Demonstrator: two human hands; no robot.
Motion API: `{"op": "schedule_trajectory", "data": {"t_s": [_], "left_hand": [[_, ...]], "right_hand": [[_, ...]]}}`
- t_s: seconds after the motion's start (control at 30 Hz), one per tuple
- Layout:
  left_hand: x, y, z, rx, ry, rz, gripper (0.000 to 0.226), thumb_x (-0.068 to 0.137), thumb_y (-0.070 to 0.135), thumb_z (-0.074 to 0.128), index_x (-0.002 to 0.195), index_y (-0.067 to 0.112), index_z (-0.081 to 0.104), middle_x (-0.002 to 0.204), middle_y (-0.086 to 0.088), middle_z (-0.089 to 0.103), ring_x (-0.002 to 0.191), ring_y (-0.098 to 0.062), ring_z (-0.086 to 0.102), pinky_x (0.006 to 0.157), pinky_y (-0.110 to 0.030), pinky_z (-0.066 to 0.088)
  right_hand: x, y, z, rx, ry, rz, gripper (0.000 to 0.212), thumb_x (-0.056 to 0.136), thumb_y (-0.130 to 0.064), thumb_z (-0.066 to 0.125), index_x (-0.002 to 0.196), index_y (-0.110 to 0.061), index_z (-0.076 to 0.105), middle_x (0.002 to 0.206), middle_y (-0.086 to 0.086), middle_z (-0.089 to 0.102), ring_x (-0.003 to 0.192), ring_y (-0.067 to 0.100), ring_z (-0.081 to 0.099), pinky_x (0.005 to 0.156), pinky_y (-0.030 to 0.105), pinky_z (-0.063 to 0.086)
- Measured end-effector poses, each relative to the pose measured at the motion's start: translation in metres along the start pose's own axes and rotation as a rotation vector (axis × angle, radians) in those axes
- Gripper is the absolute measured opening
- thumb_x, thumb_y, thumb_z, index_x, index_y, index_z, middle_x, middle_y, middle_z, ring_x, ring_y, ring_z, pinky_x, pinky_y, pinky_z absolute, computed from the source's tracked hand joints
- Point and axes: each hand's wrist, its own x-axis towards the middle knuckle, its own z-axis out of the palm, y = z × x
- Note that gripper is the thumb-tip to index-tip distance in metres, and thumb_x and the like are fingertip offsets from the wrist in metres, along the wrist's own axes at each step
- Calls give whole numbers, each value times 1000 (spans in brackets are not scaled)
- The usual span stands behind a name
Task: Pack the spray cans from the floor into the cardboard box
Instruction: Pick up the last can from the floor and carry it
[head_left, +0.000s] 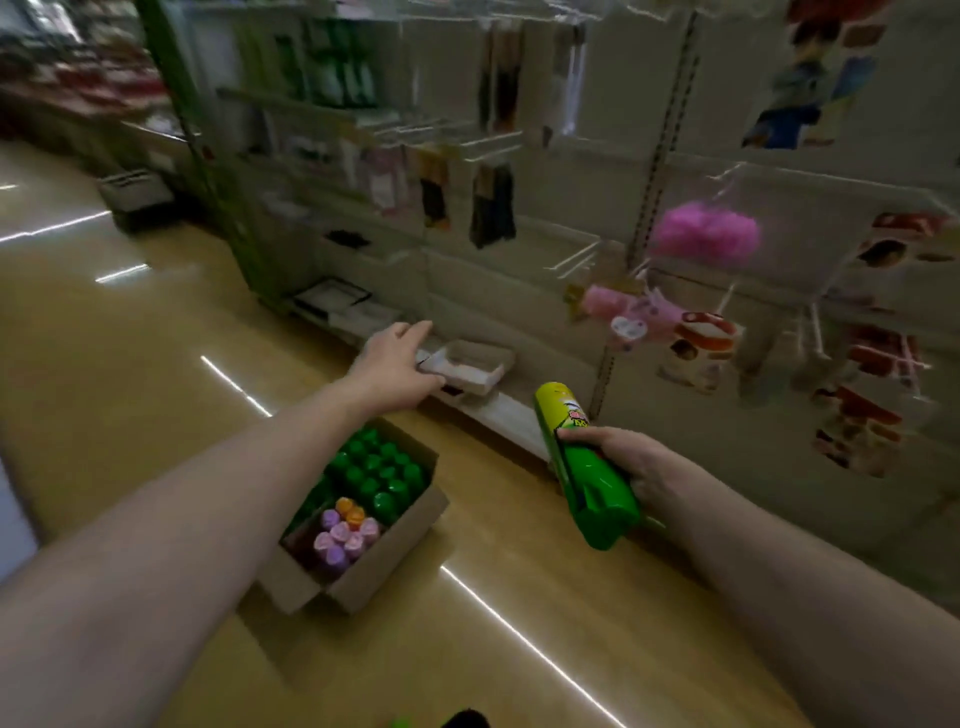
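A person's right hand (621, 465), nearest the lens, is wrapping its grip around a green spray can (582, 462), fingers curled about the cap end while the yellow base is pointing up and away toward the shelf (498, 410). The can's long axis is tilting steeply, held in the air. The cardboard box (387, 566), already crowded with green and purple caps, is sitting on the floor (130, 374) below and to the left of the can. The left hand (397, 366), fingers spread and holding nothing, is reaching out beyond the box toward a small tray (467, 364) on the shelf.
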Motion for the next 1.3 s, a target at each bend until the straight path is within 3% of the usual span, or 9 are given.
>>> {"op": "schedule_trajectory", "data": {"t_s": [0.13,0.3,0.43,0.6,0.73,0.93,1.13,1.23,1.3], "left_hand": [[11,-62,-9,-53,-8,-66,84,87,42,71,155,31,24,160,-2,24,147,-26,23,115,-42,30],[34,-128,-17,-102,-61,-153,85,87,40,71,156,33,22,162,-5,21,147,-27,23,116,-48,32],[55,-173,-26,-110,-71,-189,84,88,40,71,156,32,22,163,-5,20,148,-28,23,115,-48,33],[79,-219,-27,-161,-90,-196,84,88,42,69,156,30,22,162,-6,21,148,-28,20,118,-49,28],[105,-246,-17,-175,-77,-218,84,87,41,69,156,27,24,161,-9,23,147,-30,22,118,-47,27],[164,-296,-8,-180,-93,-329,88,85,44,71,156,29,22,162,-9,22,148,-31,20,119,-47,27],[218,-350,-9,-164,-88,-536,88,85,46,69,156,29,21,163,-8,21,148,-30,21,119,-46,27],[229,-378,-17,-149,-119,-630,87,87,47,67,157,29,18,163,-9,19,148,-31,20,119,-46,27],[233,-400,-21,-153,-117,-701,87,87,49,66,157,29,18,163,-8,19,148,-30,20,118,-46,28]], "right_hand": [[35,-30,61,-33,-21,11,30,86,-21,74,97,1,56,85,19,64,69,31,60,58,36,48],[84,-60,128,-111,-70,90,58,77,-26,80,122,2,58,86,20,69,64,30,66,57,33,53],[113,-89,159,-181,-64,106,70,68,-27,84,125,0,55,98,22,68,71,31,66,56,34,54],[143,-144,191,-233,-59,60,35,87,-29,71,103,-2,57,85,17,64,66,26,61,50,30,54],[180,-174,224,-274,-38,81,41,85,-30,73,107,-1,54,87,18,66,66,26,65,48,30,56],[256,-209,284,-369,-141,133,33,88,-28,70,91,-2,50,88,20,61,75,28,60,75,37,51],[343,-253,350,-481,-296,188,28,91,-24,68,94,-3,50,79,19,62,67,28,61,60,39,51],[388,-268,385,-551,-375,243,54,80,-27,79,120,-4,51,78,21,71,59,31,71,54,38,57],[418,-272,410,-603,-428,259,65,75,-30,82,125,-4,51,86,22,74,65,34,73,59,43,58]]}}
